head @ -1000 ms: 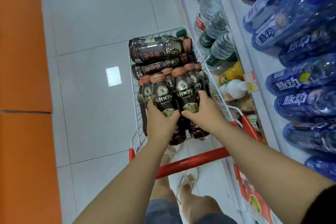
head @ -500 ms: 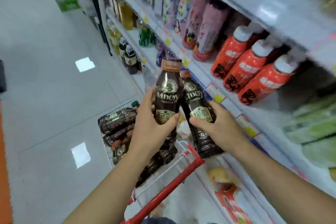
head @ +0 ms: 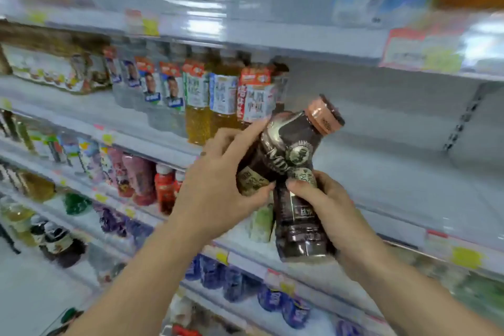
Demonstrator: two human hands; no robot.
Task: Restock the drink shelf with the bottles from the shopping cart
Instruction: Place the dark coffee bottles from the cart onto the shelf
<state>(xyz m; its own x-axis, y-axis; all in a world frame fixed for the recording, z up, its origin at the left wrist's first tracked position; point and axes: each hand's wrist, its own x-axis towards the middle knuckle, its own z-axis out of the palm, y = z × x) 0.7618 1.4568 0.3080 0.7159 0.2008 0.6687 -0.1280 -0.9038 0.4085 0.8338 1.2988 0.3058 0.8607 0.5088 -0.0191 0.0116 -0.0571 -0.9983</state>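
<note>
you are holding two dark coffee bottles in front of the drink shelf (head: 381,161), one in each hand, both raised clear of any surface.

your left hand (head: 218,188) is wrapping the left coffee bottle (head: 255,169) from its left side. the fingers (head: 245,139) are curling over the bottle's upper body, and the thumb (head: 261,194) is pressing across the lower label, so the bottle is sitting between thumb and fingers. most of this bottle is hidden behind the hand and the other bottle.

your right hand (head: 330,210) is gripping the right coffee bottle (head: 297,180) at mid-body. the thumb (head: 300,188) is lying across the front label, the remaining fingers are closing around the far side, out of view. the bottle's base is projecting below the hand and its copper cap (head: 324,114) is tilting up and to the right, above the hand.

the two bottles are touching each other between your hands. they are hovering before the bare right-hand stretch of the shelf, just right of a row of yellow tea bottles (head: 218,106). the shelves below are carrying pink, red and blue bottles, blurred by motion.
</note>
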